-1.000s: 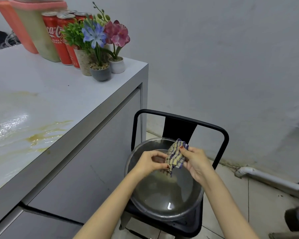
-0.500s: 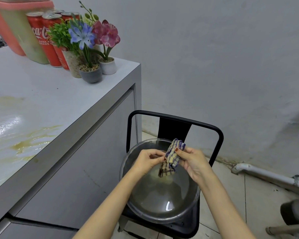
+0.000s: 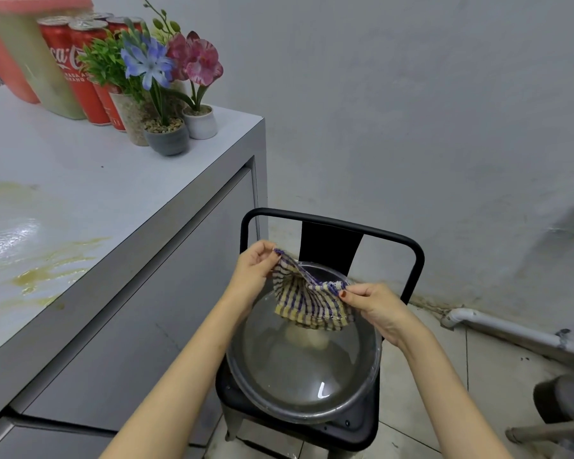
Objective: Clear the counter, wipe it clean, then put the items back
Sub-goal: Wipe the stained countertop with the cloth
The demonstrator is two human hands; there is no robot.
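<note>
Both hands hover over the bowl (image 3: pixel 279 376), and the checked cloth (image 3: pixel 309 303) hangs spread between them. The left hand (image 3: pixel 252 270) pinches one top corner and the right hand (image 3: pixel 375 303) pinches the other, thumb and fingers closed on the hem. The cloth's lower edge dangles over the bowl, which sits on a black chair (image 3: pixel 332 223) below the hands. Left of the hands runs the table (image 3: pixel 113 180), with yellowish smears (image 3: pixel 47 276) on its near part. Well beyond the left hand, at the table's far corner, stand potted flowers (image 3: pixel 168 140), red cans (image 3: pixel 77 61) and a pink-lidded tub (image 3: pixel 47 77).
</note>
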